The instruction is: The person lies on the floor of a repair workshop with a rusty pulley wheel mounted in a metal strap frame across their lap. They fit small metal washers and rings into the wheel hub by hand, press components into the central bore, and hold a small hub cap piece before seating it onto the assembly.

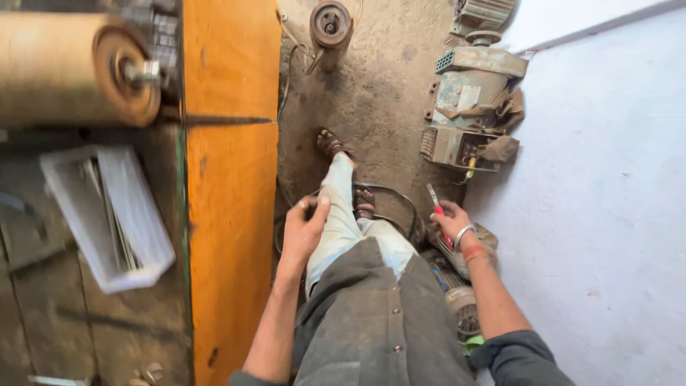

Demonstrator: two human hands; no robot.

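I look down at my legs and sandalled feet on a dirt floor. My left hand hangs beside my left thigh with fingers loosely curled; whether it holds something small I cannot tell. My right hand grips a red-handled tool, its tip pointing up and away. Just below that hand lies a dirty electric motor on the floor, next to my right leg.
An orange wooden workbench side runs along the left. On the bench top are a white tray and a large brown roller. A grey-green motor stands by the white wall; another round part lies ahead.
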